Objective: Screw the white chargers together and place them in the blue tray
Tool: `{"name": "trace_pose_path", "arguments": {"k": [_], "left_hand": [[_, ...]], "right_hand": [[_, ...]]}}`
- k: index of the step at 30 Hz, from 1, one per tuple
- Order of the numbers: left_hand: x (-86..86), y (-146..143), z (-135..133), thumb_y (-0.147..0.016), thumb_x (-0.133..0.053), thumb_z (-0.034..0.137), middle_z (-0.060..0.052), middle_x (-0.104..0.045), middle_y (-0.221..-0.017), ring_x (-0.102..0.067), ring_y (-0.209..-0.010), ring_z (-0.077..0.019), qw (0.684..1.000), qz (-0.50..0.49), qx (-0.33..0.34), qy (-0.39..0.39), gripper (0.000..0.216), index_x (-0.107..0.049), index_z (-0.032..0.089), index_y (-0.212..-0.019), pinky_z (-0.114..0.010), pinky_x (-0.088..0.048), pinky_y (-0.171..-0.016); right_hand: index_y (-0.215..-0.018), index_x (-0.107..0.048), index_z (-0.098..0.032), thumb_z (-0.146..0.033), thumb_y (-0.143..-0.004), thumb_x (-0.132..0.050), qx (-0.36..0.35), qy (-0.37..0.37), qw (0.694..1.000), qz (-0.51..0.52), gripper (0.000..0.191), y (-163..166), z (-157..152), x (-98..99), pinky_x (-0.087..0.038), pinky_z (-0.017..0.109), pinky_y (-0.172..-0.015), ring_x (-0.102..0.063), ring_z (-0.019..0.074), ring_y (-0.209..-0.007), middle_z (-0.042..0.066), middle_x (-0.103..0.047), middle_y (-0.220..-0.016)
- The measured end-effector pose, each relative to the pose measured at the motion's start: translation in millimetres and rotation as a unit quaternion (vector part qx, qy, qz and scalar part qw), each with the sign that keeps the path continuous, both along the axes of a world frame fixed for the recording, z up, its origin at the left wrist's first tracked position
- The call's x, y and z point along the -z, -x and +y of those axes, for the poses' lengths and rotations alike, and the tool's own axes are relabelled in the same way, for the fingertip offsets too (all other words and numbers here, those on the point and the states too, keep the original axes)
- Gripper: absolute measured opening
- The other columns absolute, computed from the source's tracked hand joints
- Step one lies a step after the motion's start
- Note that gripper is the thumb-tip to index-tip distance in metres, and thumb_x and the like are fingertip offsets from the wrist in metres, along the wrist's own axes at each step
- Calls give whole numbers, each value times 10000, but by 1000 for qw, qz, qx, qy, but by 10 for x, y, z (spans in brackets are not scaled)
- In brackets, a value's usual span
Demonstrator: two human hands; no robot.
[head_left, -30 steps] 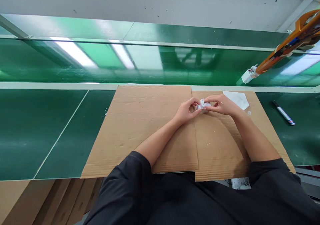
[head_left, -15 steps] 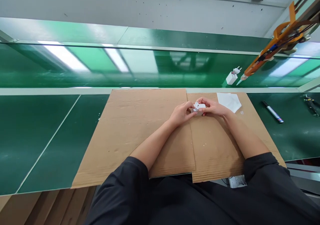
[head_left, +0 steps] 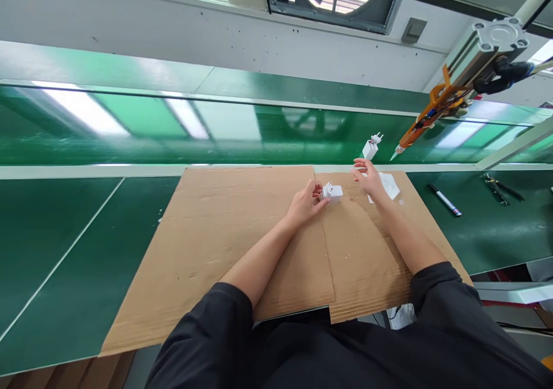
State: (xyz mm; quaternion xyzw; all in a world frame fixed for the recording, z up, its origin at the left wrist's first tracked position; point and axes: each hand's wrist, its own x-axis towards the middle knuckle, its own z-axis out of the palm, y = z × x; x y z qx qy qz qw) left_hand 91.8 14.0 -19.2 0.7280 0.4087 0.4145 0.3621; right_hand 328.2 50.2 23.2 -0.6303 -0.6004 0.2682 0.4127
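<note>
My left hand (head_left: 306, 204) grips a white plug adapter (head_left: 332, 193) by its left end, with thumb and fingers around it, low over the cardboard sheet (head_left: 242, 233). My right hand (head_left: 366, 177) holds nothing; its fingers are apart, above the cardboard's back edge. Just beyond those fingertips, on the green surface, stands a second white plug adapter (head_left: 370, 148) with its prongs pointing up. The white paper (head_left: 390, 185) lies partly hidden behind my right hand.
An orange dispenser (head_left: 417, 129) with a pale nozzle hangs from above at the back right. A marker pen (head_left: 444, 199) and black pliers (head_left: 501, 189) lie on the green table to the right. Small white bits lie near the paper.
My right hand has let go of the plug adapter and moved back toward the second adapter. My left hand keeps its hold. The head view has tilted up and shifted right.
</note>
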Motion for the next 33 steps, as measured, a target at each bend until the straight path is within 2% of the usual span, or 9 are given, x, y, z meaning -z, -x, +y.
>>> {"name": "trace_pose_path", "arguments": {"k": [5,7,11,14,19,22,27,31,33], "left_hand": [[5,-12,26,-782,-680,321,-44,-677,-1021,-667,-925,-166,1000,-25,13,12,371,-456,235,-1064,-344,-544,-881],[-4,-16,31,-777,-687,309,-53,-677,-1041,-661,-946,-173,999,-32,4,9,395,-447,238,-1083,-360,-535,-901],[-45,-27,38,-779,-691,290,-58,-675,-1066,-661,-968,-173,997,-61,-35,33,397,-440,245,-1083,-369,-535,-903],[-97,-34,48,-782,-687,285,-45,-667,-1086,-660,-990,-162,991,-109,-46,58,374,-439,250,-1060,-332,-552,-860],[-151,9,115,-774,-681,253,-21,-646,-1075,-650,-1018,-155,978,-140,-144,60,358,-440,254,-1038,-323,-531,-893],[-111,76,205,-776,-653,218,-44,-631,-1101,-653,-992,-146,969,-157,-173,84,340,-435,241,-1036,-296,-529,-862],[-33,173,311,-757,-646,201,-72,-614,-1132,-644,-959,-140,972,-166,-119,118,381,-422,221,-1064,-307,-515,-881],[-137,194,206,-738,-676,266,-114,-550,-1210,-536,-1167,-242,976,-77,-205,-14,420,-451,216,-1089,-407,-450,-983],[-218,173,103,-749,-682,329,-115,-543,-1186,-501,-1187,-258,976,-42,-186,-107,390,-476,216,-1060,-414,-427,-1003]], "right_hand": [[-1521,-174,-153,-372,-699,-680,208,54,972,-95,990,-227,662,20,-339,454,-1137,-325,315,-1403,193,-210,-1538],[-1524,-164,-101,-361,-685,-707,259,85,958,-94,1032,-253,907,-4,-280,443,-1172,-272,325,-1437,212,-214,-1550],[-1381,-446,-61,-369,-723,-681,272,108,953,-71,763,-199,1164,-39,-387,505,-1068,-496,368,-1260,240,-518,-1342],[-1240,-584,-111,-309,-770,-612,246,82,964,-63,511,-130,1176,-55,-415,483,-1036,-558,328,-1182,184,-619,-1233],[-1247,-594,-174,-350,-802,-593,143,31,989,-35,478,-61,868,-116,-480,400,-985,-616,238,-1086,86,-674,-1179],[-1252,-598,-199,-393,-772,-671,-16,17,1000,-4,523,-79,389,-169,-487,393,-992,-623,221,-1081,58,-673,-1193],[-1233,-608,-236,-450,-778,-707,-286,120,951,-6,513,-107,-486,-268,-507,425,-974,-609,248,-1113,75,-637,-1233],[-1320,-546,-271,-469,-833,-645,-345,132,929,-29,535,-34,-769,-273,-451,465,-1056,-577,259,-1195,76,-592,-1318],[-1419,-433,-310,-470,-837,-646,-335,115,934,-41,641,6,-804,-271,-411,479,-1100,-537,254,-1264,71,-531,-1403]]}}
